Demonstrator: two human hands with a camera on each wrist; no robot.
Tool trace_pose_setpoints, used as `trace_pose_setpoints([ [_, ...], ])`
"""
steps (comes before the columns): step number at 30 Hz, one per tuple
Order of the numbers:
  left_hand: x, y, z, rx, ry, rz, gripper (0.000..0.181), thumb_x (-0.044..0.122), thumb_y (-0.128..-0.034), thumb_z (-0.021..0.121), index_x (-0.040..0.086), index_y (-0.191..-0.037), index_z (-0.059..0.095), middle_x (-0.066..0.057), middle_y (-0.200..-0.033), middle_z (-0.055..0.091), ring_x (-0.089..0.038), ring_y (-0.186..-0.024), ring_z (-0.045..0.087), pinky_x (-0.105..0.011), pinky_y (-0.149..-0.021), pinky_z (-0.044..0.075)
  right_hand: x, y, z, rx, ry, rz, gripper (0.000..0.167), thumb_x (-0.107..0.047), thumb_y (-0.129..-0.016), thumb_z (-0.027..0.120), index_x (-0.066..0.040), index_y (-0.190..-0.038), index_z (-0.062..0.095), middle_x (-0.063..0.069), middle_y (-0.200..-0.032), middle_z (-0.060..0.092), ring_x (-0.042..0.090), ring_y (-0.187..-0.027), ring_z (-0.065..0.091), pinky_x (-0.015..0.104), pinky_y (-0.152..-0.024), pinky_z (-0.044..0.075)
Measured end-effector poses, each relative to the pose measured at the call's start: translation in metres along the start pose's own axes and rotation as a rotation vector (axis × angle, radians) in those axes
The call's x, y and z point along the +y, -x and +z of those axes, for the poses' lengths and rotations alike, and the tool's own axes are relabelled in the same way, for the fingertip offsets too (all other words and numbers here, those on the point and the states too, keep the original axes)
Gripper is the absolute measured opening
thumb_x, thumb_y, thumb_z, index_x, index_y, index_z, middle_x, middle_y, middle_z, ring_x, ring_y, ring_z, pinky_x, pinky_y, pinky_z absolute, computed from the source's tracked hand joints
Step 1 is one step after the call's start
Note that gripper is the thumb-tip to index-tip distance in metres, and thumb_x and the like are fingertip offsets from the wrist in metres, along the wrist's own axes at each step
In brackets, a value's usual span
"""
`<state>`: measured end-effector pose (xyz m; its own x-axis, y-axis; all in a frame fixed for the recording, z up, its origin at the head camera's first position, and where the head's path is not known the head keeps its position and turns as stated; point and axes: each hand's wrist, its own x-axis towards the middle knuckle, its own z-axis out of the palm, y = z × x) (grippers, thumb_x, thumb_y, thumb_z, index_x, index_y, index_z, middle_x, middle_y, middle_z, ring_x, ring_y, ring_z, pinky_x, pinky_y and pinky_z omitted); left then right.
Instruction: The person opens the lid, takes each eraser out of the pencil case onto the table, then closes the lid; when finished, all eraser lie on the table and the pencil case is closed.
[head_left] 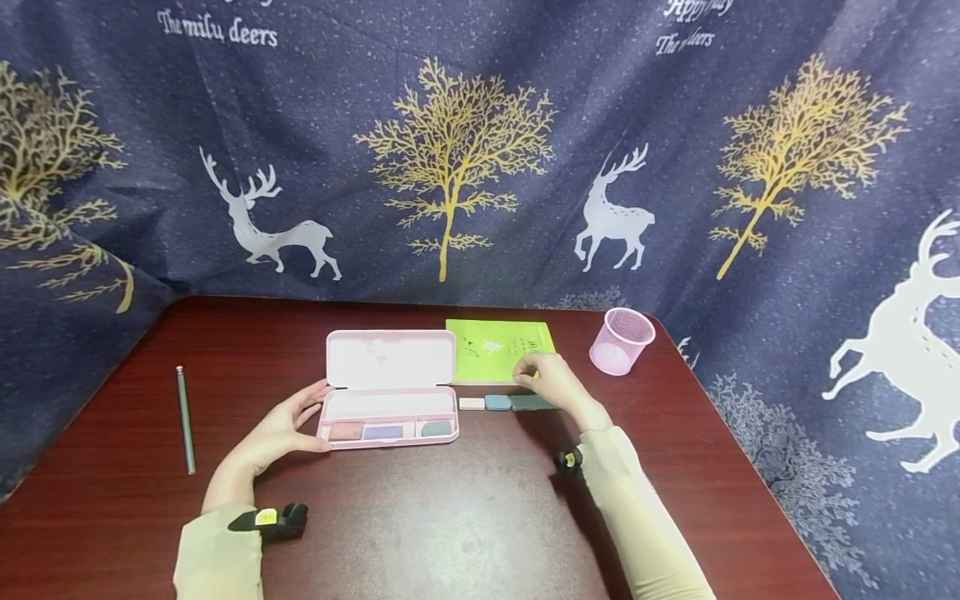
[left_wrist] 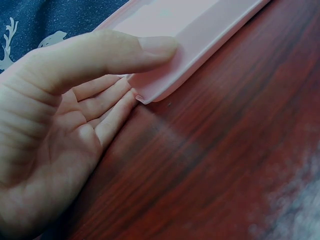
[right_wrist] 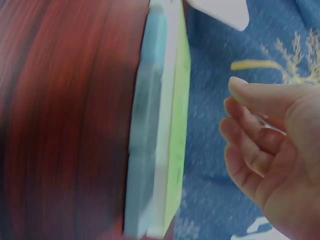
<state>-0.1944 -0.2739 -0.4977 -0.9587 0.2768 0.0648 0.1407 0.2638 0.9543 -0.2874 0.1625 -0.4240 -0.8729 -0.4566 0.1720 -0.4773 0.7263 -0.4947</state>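
A pink pencil case (head_left: pixel 390 403) lies with its lid (head_left: pixel 391 358) raised. Reddish (head_left: pixel 346 431), purple (head_left: pixel 383 432) and teal (head_left: pixel 437 428) blocks are inside. My left hand (head_left: pixel 281 429) holds the case's left end, thumb at the front wall, fingers at the back corner. My right hand (head_left: pixel 553 382) hovers over the green book (head_left: pixel 491 350), fingers loosely curled, holding nothing. Along the book's front edge lie a small white block (head_left: pixel 472 404), a blue block (head_left: pixel 497 402) and a longer dark teal piece (head_left: pixel 532 402). In the right wrist view the teal piece (right_wrist: pixel 142 145) sits apart from the fingertips (right_wrist: pixel 237 84).
A dark green pen or pencil (head_left: pixel 185 421) lies at the table's left. The pink mesh pen holder (head_left: pixel 621 342) stands at the back right, near the edge. Behind the brown table (head_left: pixel 420 517) hangs a dark blue cloth (head_left: pixel 510 242) printed with deer and trees.
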Motion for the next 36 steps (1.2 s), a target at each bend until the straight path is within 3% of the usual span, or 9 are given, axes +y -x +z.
trace_pose_setpoints([
  [4, 0.002, 0.000, 0.000, -0.006, 0.014, -0.005, 0.104, 0.000, -0.0696, 0.082, -0.007, -0.152, 0.018, -0.035, -0.152, 0.027, -0.045, -0.139, 0.031, -0.002, -0.095, 0.038, -0.017, -0.006, 0.008, 0.016, -0.036, -0.058, 0.005, -0.010, -0.088, 0.069, -0.008, -0.084, 0.069, 0.003, -0.081, 0.068, 0.012, -0.078, 0.060, 0.027, -0.071, 0.051],
  [6, 0.003, 0.000, 0.000, -0.009, 0.018, -0.008, 0.104, 0.000, -0.0697, 0.082, -0.008, -0.152, 0.018, -0.035, -0.152, 0.026, -0.053, -0.138, 0.025, -0.003, -0.094, 0.039, -0.027, -0.008, 0.011, 0.027, -0.057, -0.076, 0.004, -0.011, -0.088, 0.069, -0.008, -0.084, 0.069, 0.003, -0.081, 0.068, 0.012, -0.078, 0.060, 0.024, -0.069, 0.050],
  [18, 0.003, -0.001, 0.000, -0.001, 0.004, -0.013, 0.104, 0.000, -0.0695, 0.082, -0.008, -0.151, 0.018, -0.034, -0.152, 0.027, -0.052, -0.138, 0.027, -0.002, -0.094, 0.038, -0.084, -0.021, 0.038, 0.004, -0.184, -0.190, 0.004, -0.009, -0.088, 0.069, -0.006, -0.087, 0.070, 0.005, -0.083, 0.069, 0.013, -0.078, 0.060, 0.018, -0.067, 0.048],
  [24, 0.000, -0.001, 0.000, 0.008, -0.015, -0.013, 0.104, 0.001, -0.0691, 0.083, -0.007, -0.152, 0.020, -0.033, -0.152, 0.029, -0.044, -0.138, 0.033, -0.001, -0.096, 0.037, -0.107, -0.030, 0.057, -0.041, -0.174, -0.237, 0.006, -0.010, -0.090, 0.067, -0.006, -0.088, 0.070, 0.005, -0.085, 0.069, 0.011, -0.078, 0.060, 0.017, -0.068, 0.049],
  [29, 0.001, -0.001, 0.000, 0.001, 0.008, -0.021, 0.103, 0.002, -0.0703, 0.082, -0.006, -0.152, 0.019, -0.033, -0.152, 0.028, -0.051, -0.139, 0.027, -0.003, -0.094, 0.039, -0.127, -0.035, 0.074, -0.078, -0.203, -0.231, 0.007, -0.010, -0.092, 0.066, -0.006, -0.090, 0.071, 0.006, -0.085, 0.068, 0.010, -0.074, 0.058, 0.015, -0.067, 0.048],
  [36, 0.000, 0.000, 0.000, 0.001, 0.007, -0.015, 0.102, 0.002, -0.0706, 0.082, -0.006, -0.152, 0.020, -0.032, -0.153, 0.028, -0.051, -0.140, 0.026, -0.001, -0.095, 0.037, -0.150, -0.037, 0.095, -0.098, -0.153, -0.214, 0.007, -0.012, -0.091, 0.067, -0.008, -0.093, 0.072, 0.004, -0.089, 0.070, 0.010, -0.076, 0.060, 0.013, -0.067, 0.045],
])
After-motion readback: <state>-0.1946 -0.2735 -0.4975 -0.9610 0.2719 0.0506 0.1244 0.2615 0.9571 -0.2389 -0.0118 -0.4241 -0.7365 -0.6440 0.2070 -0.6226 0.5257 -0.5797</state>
